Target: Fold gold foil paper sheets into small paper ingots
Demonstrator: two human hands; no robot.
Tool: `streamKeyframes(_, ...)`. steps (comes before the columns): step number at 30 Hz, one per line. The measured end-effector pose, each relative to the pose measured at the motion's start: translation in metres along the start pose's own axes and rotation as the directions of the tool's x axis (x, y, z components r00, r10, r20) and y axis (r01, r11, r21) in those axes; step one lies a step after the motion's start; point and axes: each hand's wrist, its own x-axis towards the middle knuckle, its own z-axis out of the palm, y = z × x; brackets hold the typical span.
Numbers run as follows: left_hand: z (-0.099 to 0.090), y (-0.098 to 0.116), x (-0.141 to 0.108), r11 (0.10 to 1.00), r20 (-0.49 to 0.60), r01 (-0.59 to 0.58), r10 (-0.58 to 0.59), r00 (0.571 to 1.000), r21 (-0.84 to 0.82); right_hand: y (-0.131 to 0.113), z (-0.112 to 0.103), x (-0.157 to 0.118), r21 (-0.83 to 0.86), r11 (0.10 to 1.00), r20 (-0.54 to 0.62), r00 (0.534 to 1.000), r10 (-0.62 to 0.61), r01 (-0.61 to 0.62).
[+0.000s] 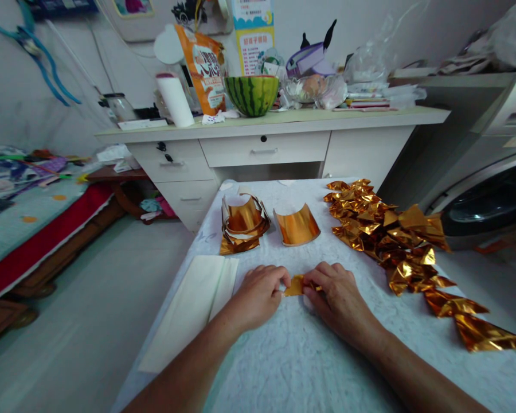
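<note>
Between my two hands, just above the cloth-covered table (pixel 327 361), is a small strip of gold foil paper (pixel 296 285). My left hand (pixel 262 292) pinches its left end, and my right hand (pixel 335 295) grips the right end, covering part of it. Beyond them lies a curved sheet of gold foil paper (pixel 298 226). To its left sits a curled stack of gold foil sheets (pixel 243 221). Folded gold foil pieces (pixel 395 235) are heaped along the right side. Left of my left hand lies folded white paper (pixel 184 310).
A white desk (pixel 284 123) stands behind the table, carrying a watermelon half (pixel 252 94), an orange pouch (pixel 204 71) and a paper roll (pixel 175 100). At the right is a washing machine (pixel 490 166). A bed (pixel 38 241) is on the left.
</note>
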Motion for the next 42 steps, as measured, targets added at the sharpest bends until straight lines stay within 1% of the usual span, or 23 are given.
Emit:
streamKeyframes(5,0.008,0.005,0.002,1.0,-0.065,0.004,-0.006,0.998,-0.024,-0.003,0.002,0.002,-0.03,0.999,-0.015,1.0,0.019,-0.019)
streamKeyframes(7,0.012,0.007,0.003,1.0,-0.113,0.014,-0.011,0.994,0.019,-0.004,0.003,0.003,-0.036,0.999,-0.013,1.0,0.023,-0.023)
streamKeyframes(9,0.016,0.008,0.004,0.998,-0.132,0.032,-0.024,0.991,0.06,-0.004,0.002,0.003,-0.033,0.999,-0.009,1.0,0.028,-0.028)
streamKeyframes(14,0.015,0.008,0.003,0.998,-0.107,0.03,-0.024,0.994,0.051,0.006,0.001,0.001,-0.013,0.999,0.008,0.999,0.036,-0.036)
streamKeyframes(20,0.014,0.008,0.003,0.998,-0.107,0.042,-0.038,0.994,0.039,0.032,-0.005,-0.002,-0.071,0.992,-0.043,0.994,0.099,-0.102)
streamKeyframes(24,0.014,0.007,0.002,0.999,-0.104,0.03,-0.027,0.994,0.029,0.041,-0.012,-0.003,-0.085,0.991,-0.029,0.994,0.104,-0.106)
streamKeyframes(27,0.015,0.004,0.002,1.0,-0.104,0.015,-0.013,0.995,0.017,0.04,-0.015,-0.004,-0.039,0.997,-0.007,0.998,0.068,-0.068)
streamKeyframes(32,0.015,0.004,0.0,1.0,-0.138,-0.013,0.012,0.99,-0.005,0.032,-0.016,-0.005,0.016,1.0,0.005,1.0,-0.013,0.013)
streamKeyframes(38,0.015,0.007,-0.002,0.999,-0.151,-0.022,0.028,0.988,0.038,0.028,-0.014,-0.003,-0.004,1.0,0.022,1.0,0.014,-0.014)
streamKeyframes(42,0.016,0.006,-0.001,1.0,-0.166,-0.021,0.023,0.986,0.013,0.027,-0.014,-0.003,0.015,1.0,0.01,1.0,0.004,-0.004)
